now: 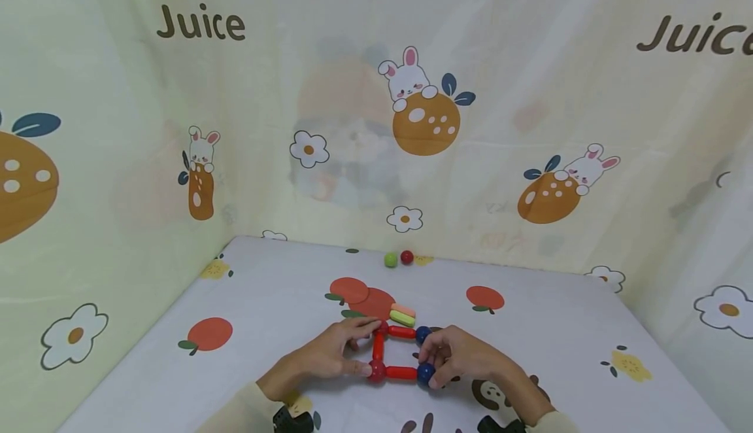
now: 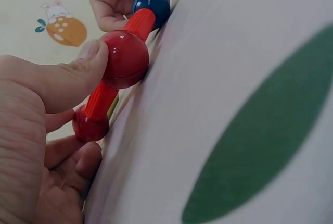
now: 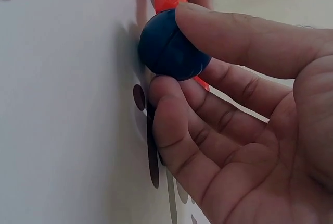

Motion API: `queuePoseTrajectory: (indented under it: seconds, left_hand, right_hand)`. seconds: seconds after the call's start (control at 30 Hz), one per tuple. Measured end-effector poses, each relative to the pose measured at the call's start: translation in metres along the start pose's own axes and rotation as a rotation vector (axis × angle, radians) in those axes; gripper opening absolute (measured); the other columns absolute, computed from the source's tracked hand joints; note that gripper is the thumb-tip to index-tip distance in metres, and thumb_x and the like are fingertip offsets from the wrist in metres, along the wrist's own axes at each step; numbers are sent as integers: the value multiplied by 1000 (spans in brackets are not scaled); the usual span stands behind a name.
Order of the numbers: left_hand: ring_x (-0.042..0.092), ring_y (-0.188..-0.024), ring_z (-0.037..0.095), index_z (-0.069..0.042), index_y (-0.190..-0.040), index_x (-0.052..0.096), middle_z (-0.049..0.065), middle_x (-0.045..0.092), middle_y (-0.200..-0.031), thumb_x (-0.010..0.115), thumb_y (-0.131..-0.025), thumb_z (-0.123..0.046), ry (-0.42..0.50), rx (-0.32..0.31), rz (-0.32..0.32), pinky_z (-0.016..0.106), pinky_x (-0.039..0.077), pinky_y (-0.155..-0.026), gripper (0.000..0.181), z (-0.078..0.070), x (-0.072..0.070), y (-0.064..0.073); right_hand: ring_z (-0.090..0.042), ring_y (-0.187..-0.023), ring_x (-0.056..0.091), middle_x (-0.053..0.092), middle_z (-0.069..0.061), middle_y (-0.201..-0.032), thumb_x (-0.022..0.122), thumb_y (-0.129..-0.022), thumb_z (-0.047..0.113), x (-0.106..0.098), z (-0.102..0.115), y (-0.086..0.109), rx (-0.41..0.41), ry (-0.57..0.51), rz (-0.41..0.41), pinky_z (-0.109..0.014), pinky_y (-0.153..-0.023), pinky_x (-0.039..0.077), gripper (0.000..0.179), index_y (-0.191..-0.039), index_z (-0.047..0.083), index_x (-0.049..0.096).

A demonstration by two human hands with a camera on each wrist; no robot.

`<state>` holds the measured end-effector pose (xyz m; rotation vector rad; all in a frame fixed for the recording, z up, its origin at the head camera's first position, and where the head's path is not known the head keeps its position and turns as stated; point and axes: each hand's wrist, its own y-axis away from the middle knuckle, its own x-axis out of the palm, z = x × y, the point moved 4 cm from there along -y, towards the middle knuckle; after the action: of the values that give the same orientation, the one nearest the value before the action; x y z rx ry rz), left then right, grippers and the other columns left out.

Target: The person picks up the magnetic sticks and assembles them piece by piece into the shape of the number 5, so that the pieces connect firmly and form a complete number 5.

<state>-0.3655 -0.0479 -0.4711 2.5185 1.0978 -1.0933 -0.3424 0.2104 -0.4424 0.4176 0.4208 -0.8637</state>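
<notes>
Red rods (image 1: 402, 373) and balls form a three-sided frame on the table, its right side without a rod. Two red balls stand at the left corners, and blue balls end the far and near rods. My left hand (image 1: 338, 349) holds the left side, thumb against the near red ball (image 2: 125, 59) and fingers at the far red ball (image 2: 91, 124). With thumb and fingers, my right hand (image 1: 455, 356) pinches the near blue ball (image 3: 174, 45). The far blue ball (image 1: 423, 335) sits beside that hand's fingers; whether they touch it, I cannot tell.
Behind the frame lie a pink rod (image 1: 403, 309) and a light green rod (image 1: 402, 318), side by side. Farther back, a green ball (image 1: 391, 260) and a dark red ball (image 1: 406, 258) rest near the table's back edge. Printed curtains (image 1: 353, 178) enclose the table.
</notes>
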Motion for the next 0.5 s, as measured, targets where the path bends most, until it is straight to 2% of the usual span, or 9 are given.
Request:
queuePoseTrajectory:
  seconds: [0.3,0.5]
  left_hand:
    - [52,-111,13,-15,-158,38,6,36,-162,76,-89,-36,-9,1,4,26,49,-93,81,0,-1,0]
    - [51,-114,12,-17,-158,37,5,34,-163,75,-89,-39,-2,-4,6,27,48,-95,82,2,0,0]
  right_hand:
    - [-24,-84,59,67,-7,-91,86,-78,5,-1,0,-2,16,-3,12,-33,-72,52,29,-103,7,71]
    - [-23,-84,61,68,-7,-91,81,-83,7,-7,8,-2,4,18,30,-32,-69,52,25,-105,5,71]
